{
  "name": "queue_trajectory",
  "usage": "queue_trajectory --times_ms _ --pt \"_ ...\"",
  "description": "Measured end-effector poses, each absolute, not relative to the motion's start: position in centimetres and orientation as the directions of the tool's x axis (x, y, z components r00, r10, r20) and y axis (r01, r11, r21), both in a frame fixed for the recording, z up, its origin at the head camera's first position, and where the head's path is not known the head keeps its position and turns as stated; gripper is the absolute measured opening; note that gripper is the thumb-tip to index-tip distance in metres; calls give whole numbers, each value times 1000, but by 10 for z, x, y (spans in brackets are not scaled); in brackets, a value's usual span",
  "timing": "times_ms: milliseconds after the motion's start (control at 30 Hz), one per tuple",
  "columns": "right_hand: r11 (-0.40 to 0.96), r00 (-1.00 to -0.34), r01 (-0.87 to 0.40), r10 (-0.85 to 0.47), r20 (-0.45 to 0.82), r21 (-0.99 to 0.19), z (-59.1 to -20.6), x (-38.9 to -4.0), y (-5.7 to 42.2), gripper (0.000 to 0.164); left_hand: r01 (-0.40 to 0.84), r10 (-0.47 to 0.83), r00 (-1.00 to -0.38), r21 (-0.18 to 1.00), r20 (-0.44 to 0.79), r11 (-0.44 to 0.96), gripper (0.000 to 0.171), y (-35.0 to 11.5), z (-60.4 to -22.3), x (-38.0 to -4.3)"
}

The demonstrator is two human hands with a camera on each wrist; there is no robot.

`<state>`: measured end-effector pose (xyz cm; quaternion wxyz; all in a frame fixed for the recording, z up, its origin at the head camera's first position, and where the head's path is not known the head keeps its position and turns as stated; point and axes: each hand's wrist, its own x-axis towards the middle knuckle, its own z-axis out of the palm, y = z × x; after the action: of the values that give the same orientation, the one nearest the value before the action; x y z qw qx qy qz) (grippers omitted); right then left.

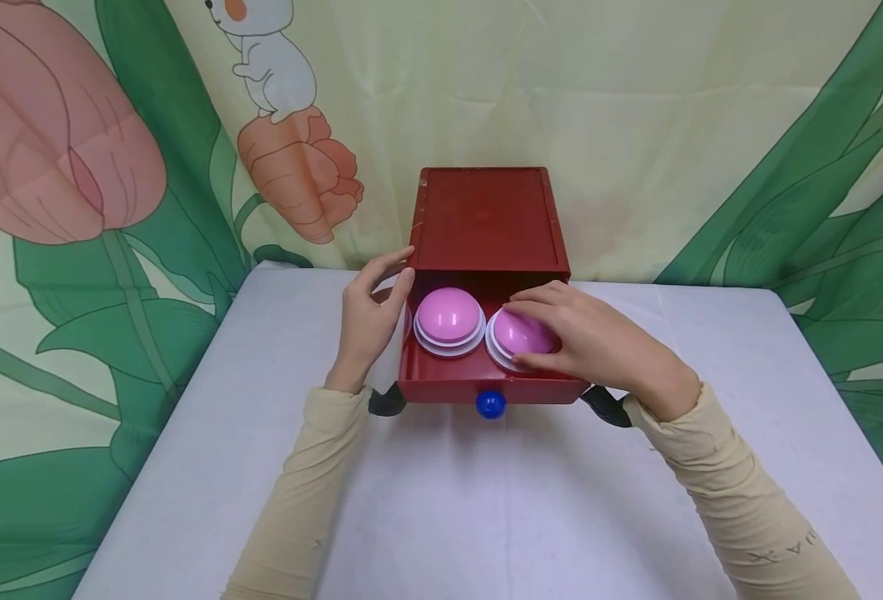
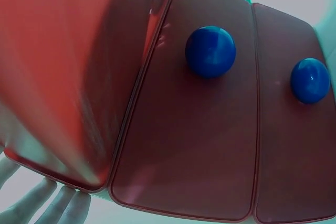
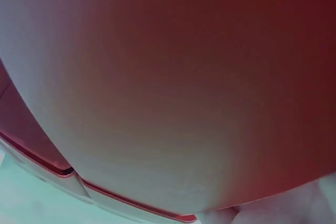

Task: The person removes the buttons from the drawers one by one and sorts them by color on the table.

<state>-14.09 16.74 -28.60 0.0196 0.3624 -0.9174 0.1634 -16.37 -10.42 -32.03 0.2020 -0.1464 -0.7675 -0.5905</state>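
Observation:
The top drawer (image 1: 441,390) of a small red cabinet (image 1: 486,218) is pulled out toward me. Two round push buttons with pink domes and white bases lie in it, the left button (image 1: 449,318) and the right button (image 1: 519,333). My right hand (image 1: 599,333) grips the right button, thumb on its near side and fingers over its far side. At the cabinet's left side, my left hand (image 1: 369,312) rests its fingertips near the front edge. Straight left fingers (image 2: 68,205) show low in the left wrist view. A blurred reddish surface fills most of the right wrist view.
A blue knob (image 1: 490,405) sits on the pulled-out drawer's front. Below are closed drawers, with an upper blue knob (image 2: 210,51) and a lower blue knob (image 2: 310,81). The white-covered table (image 1: 486,517) meets a printed curtain (image 1: 599,125) behind the cabinet.

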Motion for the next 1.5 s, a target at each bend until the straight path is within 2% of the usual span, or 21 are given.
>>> queue_trajectory --times_ms 500,867,1167,1500 --pt "598 -662 -749 -679 318 -285 -287 -142 169 56 473 -17 -869 843 494 256 34 -105 -322 -164" --pt "517 -569 -817 -647 508 -257 -285 -141 169 58 467 -22 -872 845 489 261 34 -105 -323 -167" --pt "468 -503 -852 -612 610 -233 -273 -135 172 57 467 -24 -871 843 490 265 34 -105 -322 -165" --pt "499 -499 -842 -581 643 -203 -264 -133 183 56 475 -23 -868 844 495 250 34 -104 -322 -165"
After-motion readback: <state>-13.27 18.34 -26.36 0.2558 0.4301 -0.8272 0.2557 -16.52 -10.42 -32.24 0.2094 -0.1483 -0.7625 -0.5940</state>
